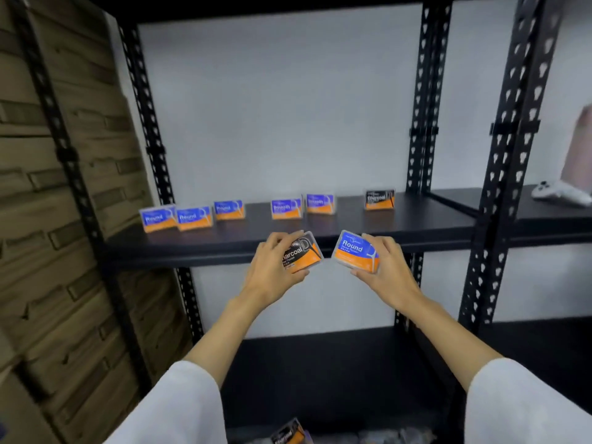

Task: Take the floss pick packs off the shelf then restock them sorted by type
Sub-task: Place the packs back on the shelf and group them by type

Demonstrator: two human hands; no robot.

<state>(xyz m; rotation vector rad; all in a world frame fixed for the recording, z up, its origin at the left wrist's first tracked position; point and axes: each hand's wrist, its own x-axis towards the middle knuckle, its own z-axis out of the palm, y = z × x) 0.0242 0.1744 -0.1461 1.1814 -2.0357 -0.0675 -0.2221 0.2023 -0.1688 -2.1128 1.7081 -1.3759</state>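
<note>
My left hand (272,267) grips a Charcoal pack (302,253), its long axis tilted up-right; my right hand (386,267) grips a Round pack (355,251), tilted down-right. Both sit at the shelf (416,225) front edge, with bare board just beyond my right hand.

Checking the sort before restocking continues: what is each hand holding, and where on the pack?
Left hand grips a Charcoal pack by its left end; right hand grips a Round pack by its right end.
</note>
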